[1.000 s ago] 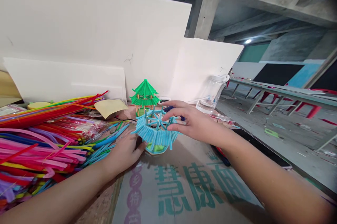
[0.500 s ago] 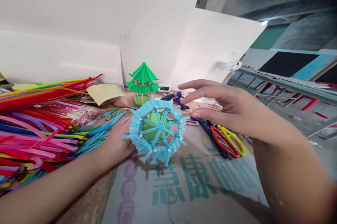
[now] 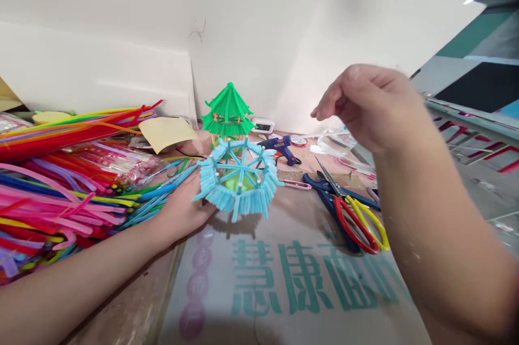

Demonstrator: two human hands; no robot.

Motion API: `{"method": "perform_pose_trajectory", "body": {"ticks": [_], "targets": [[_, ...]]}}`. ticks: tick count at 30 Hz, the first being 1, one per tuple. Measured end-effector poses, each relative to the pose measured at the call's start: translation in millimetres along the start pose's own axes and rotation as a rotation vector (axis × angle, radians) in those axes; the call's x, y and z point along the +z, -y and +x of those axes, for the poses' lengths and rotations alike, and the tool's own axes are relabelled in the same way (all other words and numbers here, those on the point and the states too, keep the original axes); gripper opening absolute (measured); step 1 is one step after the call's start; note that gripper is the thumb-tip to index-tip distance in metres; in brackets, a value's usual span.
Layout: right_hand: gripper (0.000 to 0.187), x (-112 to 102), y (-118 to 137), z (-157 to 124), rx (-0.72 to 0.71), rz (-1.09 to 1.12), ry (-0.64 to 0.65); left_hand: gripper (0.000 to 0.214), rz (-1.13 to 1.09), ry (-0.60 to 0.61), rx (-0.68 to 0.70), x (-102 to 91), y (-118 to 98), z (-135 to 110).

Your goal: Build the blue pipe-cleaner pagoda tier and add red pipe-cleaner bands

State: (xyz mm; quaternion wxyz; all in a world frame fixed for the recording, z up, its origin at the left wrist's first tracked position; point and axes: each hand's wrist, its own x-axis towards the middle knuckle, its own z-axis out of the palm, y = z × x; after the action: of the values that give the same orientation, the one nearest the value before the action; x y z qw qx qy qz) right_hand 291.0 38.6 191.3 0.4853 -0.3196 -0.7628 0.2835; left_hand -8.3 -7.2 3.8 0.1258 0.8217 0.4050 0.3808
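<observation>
A light-blue pipe-cleaner model (image 3: 243,169), with a spoked top ring and a fringed, roof-like edge, is tilted over the work surface. My left hand (image 3: 188,207) is closed at its left side, with the fingertips hidden behind it. My right hand (image 3: 365,99) is raised to the right, apart from the model. Its fingers are bent and drawn together, and anything between them is too small or blurred to make out. Behind the blue model stands a green pipe-cleaner pavilion (image 3: 228,112) with a pointed roof.
Scissors (image 3: 357,220) with red and yellow handles lie beside dark-blue-handled pliers (image 3: 334,210). Farther back are a blue glue gun (image 3: 281,146), a small white clock (image 3: 263,125) and clear plastic (image 3: 336,142). Colourful pipe cleaners (image 3: 60,199) are heaped at the left. A printed board (image 3: 219,302) covers the front.
My right hand has risen away from the blue model, its spread fingers now drawn together. The model has tilted so its fringed side shows more. The view has shifted a little.
</observation>
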Motion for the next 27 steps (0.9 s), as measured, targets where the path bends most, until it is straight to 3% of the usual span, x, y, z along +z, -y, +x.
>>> {"method": "perform_pose_trajectory", "body": {"ticks": [3, 5, 7, 9, 12, 14, 17, 22, 27], "targets": [[0.051, 7, -22, 7, 0.139, 0.062, 0.046, 0.035, -0.023, -0.004, -0.011, 2.4, 7, -1], [0.051, 15, -28, -5, 0.205, 0.035, 0.059, 0.035, -0.056, -0.02, -0.012, 3.9, 8, -1], [0.049, 26, -27, -30, 0.341, 0.129, 0.03, 0.037, -0.084, -0.043, -0.004, 4.5, 7, 0], [0.046, 43, -23, -64, 0.589, 0.366, -0.013, 0.036, -0.09, -0.052, -0.014, 3.5, 4, 0], [0.043, 75, -18, -114, 0.708, 0.489, -0.038, 0.034, -0.063, -0.061, 0.006, -0.9, 0, -1], [0.045, 96, -19, -134, 0.754, 0.589, -0.037, 0.031, -0.043, -0.063, 0.051, -4.0, -1, -1], [0.048, 117, -22, -142, 0.779, 0.754, 0.001, 0.03, -0.021, -0.074, 0.095, -6.0, 2, -2], [0.042, 129, -26, -134, 0.787, 0.934, 0.054, 0.031, 0.047, -0.085, 0.105, -4.3, 7, -5], [0.045, 135, -27, -138, 0.788, 1.065, -0.031, 0.023, 0.08, -0.1, 0.054, -6.0, -1, -5]]}}
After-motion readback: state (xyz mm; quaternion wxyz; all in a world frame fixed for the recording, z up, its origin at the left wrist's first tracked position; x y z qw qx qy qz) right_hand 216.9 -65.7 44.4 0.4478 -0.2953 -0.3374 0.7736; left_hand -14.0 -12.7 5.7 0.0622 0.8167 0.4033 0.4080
